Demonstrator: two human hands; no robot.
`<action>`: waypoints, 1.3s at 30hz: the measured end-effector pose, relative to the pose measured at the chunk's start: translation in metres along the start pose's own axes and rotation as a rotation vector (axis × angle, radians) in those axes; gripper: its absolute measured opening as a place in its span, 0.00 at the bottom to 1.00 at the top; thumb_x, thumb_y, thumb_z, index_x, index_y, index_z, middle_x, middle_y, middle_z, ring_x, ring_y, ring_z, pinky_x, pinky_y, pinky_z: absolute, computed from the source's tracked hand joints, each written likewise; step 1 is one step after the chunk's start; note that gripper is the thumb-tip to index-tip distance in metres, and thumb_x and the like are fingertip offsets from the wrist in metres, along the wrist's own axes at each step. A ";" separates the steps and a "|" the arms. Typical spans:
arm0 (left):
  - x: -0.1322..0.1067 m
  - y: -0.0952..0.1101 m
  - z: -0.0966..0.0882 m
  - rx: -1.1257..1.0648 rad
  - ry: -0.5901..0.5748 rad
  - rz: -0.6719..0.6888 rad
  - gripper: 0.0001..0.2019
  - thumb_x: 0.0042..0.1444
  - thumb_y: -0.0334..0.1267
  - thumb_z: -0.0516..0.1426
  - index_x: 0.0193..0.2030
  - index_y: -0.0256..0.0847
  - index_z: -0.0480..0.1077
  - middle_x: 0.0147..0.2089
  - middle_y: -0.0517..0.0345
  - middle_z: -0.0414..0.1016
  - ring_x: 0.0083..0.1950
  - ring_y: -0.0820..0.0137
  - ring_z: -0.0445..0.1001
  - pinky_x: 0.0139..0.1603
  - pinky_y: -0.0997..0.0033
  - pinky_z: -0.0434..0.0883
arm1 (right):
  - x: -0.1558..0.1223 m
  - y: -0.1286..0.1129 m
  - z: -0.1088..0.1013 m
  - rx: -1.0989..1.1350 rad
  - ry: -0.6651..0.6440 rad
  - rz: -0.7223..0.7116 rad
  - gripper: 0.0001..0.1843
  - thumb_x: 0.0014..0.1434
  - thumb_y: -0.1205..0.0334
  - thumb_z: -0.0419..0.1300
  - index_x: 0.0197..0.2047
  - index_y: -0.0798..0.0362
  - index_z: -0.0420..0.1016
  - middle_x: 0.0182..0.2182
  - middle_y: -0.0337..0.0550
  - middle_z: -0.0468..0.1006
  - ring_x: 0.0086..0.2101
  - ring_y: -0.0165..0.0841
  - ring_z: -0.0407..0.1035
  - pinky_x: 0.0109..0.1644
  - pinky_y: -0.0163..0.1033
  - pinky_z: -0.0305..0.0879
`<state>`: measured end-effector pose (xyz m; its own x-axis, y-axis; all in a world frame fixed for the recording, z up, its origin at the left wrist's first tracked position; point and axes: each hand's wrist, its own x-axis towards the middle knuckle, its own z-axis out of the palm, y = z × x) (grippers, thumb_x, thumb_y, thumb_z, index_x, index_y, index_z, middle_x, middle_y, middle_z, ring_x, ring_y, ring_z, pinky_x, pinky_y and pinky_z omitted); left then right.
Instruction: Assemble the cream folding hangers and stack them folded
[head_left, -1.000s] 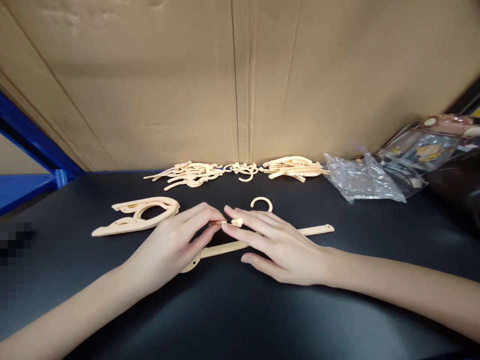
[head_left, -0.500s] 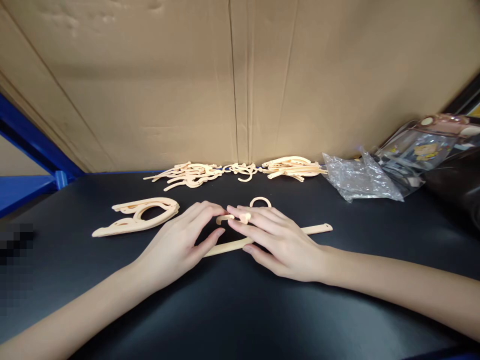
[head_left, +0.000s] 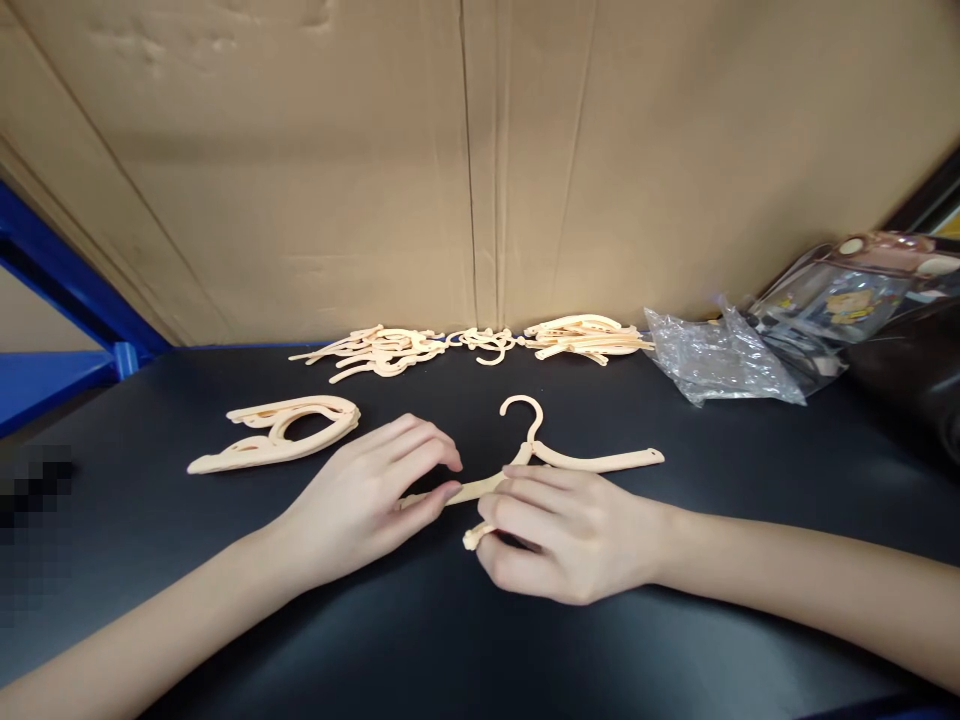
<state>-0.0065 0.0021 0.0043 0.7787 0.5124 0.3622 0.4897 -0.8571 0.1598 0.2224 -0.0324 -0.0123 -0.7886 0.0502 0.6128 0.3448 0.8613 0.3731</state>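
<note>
A cream plastic hanger lies on the black table, its hook pointing away from me. My left hand rests on the hanger's left arm, fingers bent over it and its thumb pressing the arm. My right hand is curled closed just right of it, pinching a small cream plastic piece that sticks out below the fingers. The hanger's middle is partly hidden under both hands.
A folded cream hanger stack lies left of my hands. Piles of loose cream hanger parts and more parts line the cardboard wall at the back. Crumpled clear plastic bags sit at right. A blue shelf frame stands far left.
My right hand pulled back toward me and closed on a small cream piece. The hanger's hook and right arm, earlier covered by the fingers, now show. My left hand stayed on the left arm.
</note>
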 end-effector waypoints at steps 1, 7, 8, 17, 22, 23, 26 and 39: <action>0.000 0.001 0.001 -0.001 -0.012 0.014 0.05 0.65 0.36 0.52 0.44 0.41 0.66 0.43 0.56 0.72 0.45 0.68 0.68 0.43 0.68 0.65 | 0.000 -0.001 0.000 -0.006 0.009 -0.007 0.06 0.61 0.71 0.56 0.34 0.53 0.72 0.27 0.37 0.75 0.28 0.28 0.69 0.33 0.34 0.68; -0.002 0.001 0.005 0.017 -0.058 0.078 0.10 0.65 0.35 0.52 0.52 0.41 0.66 0.47 0.57 0.73 0.47 0.68 0.68 0.47 0.68 0.64 | -0.001 0.002 0.001 -0.048 -0.049 0.032 0.09 0.64 0.72 0.55 0.46 0.60 0.73 0.27 0.36 0.76 0.27 0.27 0.68 0.30 0.35 0.62; -0.003 0.000 0.006 0.022 -0.062 0.079 0.10 0.65 0.34 0.51 0.52 0.42 0.65 0.47 0.57 0.73 0.47 0.68 0.68 0.46 0.68 0.64 | -0.001 0.003 0.002 -0.049 -0.074 0.056 0.09 0.64 0.72 0.54 0.46 0.61 0.73 0.28 0.38 0.76 0.29 0.27 0.69 0.31 0.35 0.63; -0.001 0.008 0.002 0.173 -0.110 0.031 0.10 0.64 0.30 0.47 0.45 0.38 0.69 0.38 0.57 0.73 0.36 0.67 0.69 0.37 0.65 0.61 | -0.004 0.002 -0.001 0.006 -0.114 0.135 0.13 0.66 0.73 0.49 0.53 0.60 0.67 0.33 0.40 0.77 0.31 0.28 0.70 0.29 0.35 0.63; 0.001 0.014 0.002 0.314 -0.082 0.018 0.08 0.62 0.35 0.52 0.44 0.37 0.69 0.35 0.57 0.73 0.33 0.66 0.70 0.34 0.65 0.60 | -0.007 0.005 0.004 0.124 -0.236 0.294 0.10 0.68 0.66 0.48 0.49 0.55 0.67 0.32 0.39 0.75 0.29 0.28 0.69 0.27 0.34 0.60; 0.001 0.015 0.002 0.338 -0.083 0.032 0.07 0.62 0.36 0.52 0.43 0.37 0.69 0.34 0.57 0.72 0.32 0.66 0.70 0.32 0.66 0.60 | -0.008 0.006 0.005 0.156 -0.268 0.334 0.09 0.68 0.65 0.48 0.47 0.55 0.67 0.33 0.40 0.75 0.30 0.28 0.69 0.28 0.33 0.59; 0.001 0.018 0.004 0.393 -0.105 0.074 0.07 0.62 0.37 0.52 0.40 0.38 0.69 0.31 0.58 0.71 0.29 0.67 0.70 0.30 0.66 0.60 | -0.009 0.008 0.007 0.227 -0.342 0.381 0.05 0.67 0.65 0.51 0.41 0.55 0.67 0.33 0.39 0.74 0.30 0.27 0.69 0.25 0.32 0.54; -0.001 0.019 0.006 0.394 -0.097 0.165 0.11 0.64 0.28 0.47 0.47 0.39 0.68 0.39 0.54 0.73 0.36 0.66 0.73 0.33 0.69 0.67 | 0.003 0.014 -0.010 0.424 -0.335 0.656 0.18 0.62 0.45 0.57 0.39 0.53 0.65 0.31 0.37 0.74 0.28 0.28 0.68 0.28 0.33 0.54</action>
<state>0.0047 -0.0146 0.0014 0.8830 0.3894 0.2622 0.4535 -0.8518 -0.2623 0.2303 -0.0252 0.0016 -0.6281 0.6948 0.3504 0.6173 0.7190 -0.3193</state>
